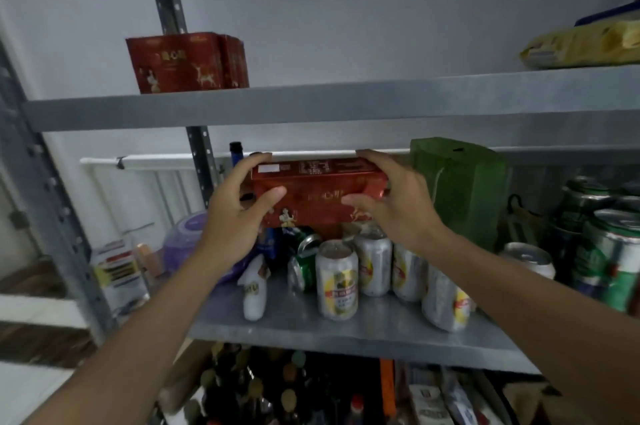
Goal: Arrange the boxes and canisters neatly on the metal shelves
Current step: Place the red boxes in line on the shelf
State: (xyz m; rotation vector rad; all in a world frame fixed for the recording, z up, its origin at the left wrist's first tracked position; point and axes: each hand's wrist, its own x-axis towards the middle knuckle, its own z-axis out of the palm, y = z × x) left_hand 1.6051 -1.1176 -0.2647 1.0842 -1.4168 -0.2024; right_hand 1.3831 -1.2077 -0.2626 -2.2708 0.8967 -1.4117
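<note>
A red box [313, 192] with gold print hangs in the air above the middle shelf [311, 327], just under the upper shelf's edge [311, 106]. My left hand [239, 213] grips its left end, thumb across the front. My right hand [391, 203] grips its right end, fingers over the top. Two or more matching red boxes [187, 62] stand on the upper shelf at the left. Several silver cans [337, 281] stand on the middle shelf below the held box, and a green can [303, 260] lies tilted among them.
A green box [460, 189] stands right of my right hand. Green cans [609, 251] crowd the far right. A yellow packet [585, 47] lies on the upper shelf at right. A white bottle [254, 289] and purple container [188, 241] sit left. Bottles fill the lower shelf.
</note>
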